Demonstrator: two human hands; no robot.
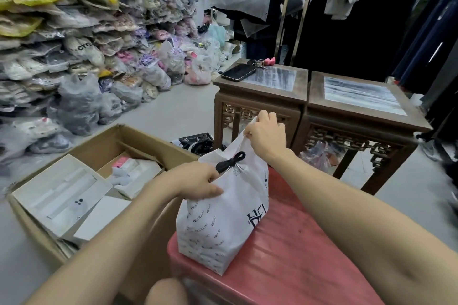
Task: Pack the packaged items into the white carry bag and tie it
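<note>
Tipping is the biggest risk: the bag [223,218] stands upright near the left edge of the red table [285,255], and a hard upward pull could, I judge, lift its base and swing it off the edge toward the box [104,141]. A lesser risk is tearing, since the right hand [266,134] pinches only the top edge of the thin white material and pulls it taut. Smaller again is the tie: the black cord [229,162] is gathered into a knot at the neck, but I cannot tell whether it is tight, so it may slip loose under the pull. The left hand [198,183] grips the bag's shoulder just below that cord, fingers curled and thumb pressed on the side, which steadies it.

As for containers, the box sits open on the floor left of the table. It holds flat white cartons [59,193], a grey plush toy [119,176] and something pink [120,162] behind the toy. The bag looks full and squared out, yet its contents are hidden, so whether everything is packed cannot be seen. A small black bag [198,142] lies on the floor beyond it, contents unclear.
</note>
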